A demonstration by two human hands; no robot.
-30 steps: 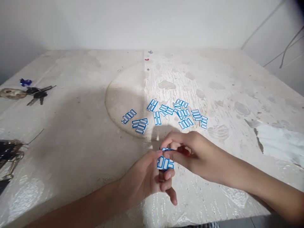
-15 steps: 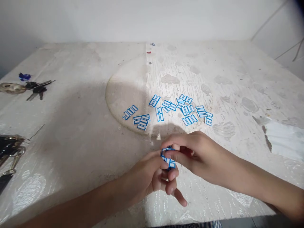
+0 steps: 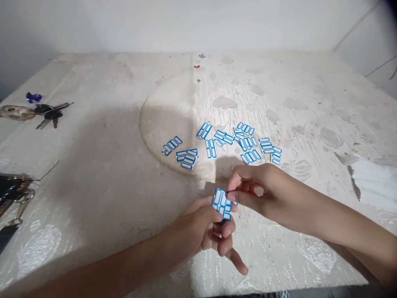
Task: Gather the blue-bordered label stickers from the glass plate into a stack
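At the far left of the table (image 3: 102, 174) lie a bunch of keys (image 3: 46, 114) and, nearer, a dark key ring (image 3: 12, 192). Mid-table, blue-bordered label stickers (image 3: 217, 142) lie scattered; any writing on them is too small to read. The left hand (image 3: 198, 231) pinches a small label sheet (image 3: 221, 203) above the table, and the right hand (image 3: 263, 192) pinches its right edge, perhaps peeling one.

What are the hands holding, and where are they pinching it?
A small stack of blue-and-white labels: left hand grips its lower left side, right hand pinches its right edge.
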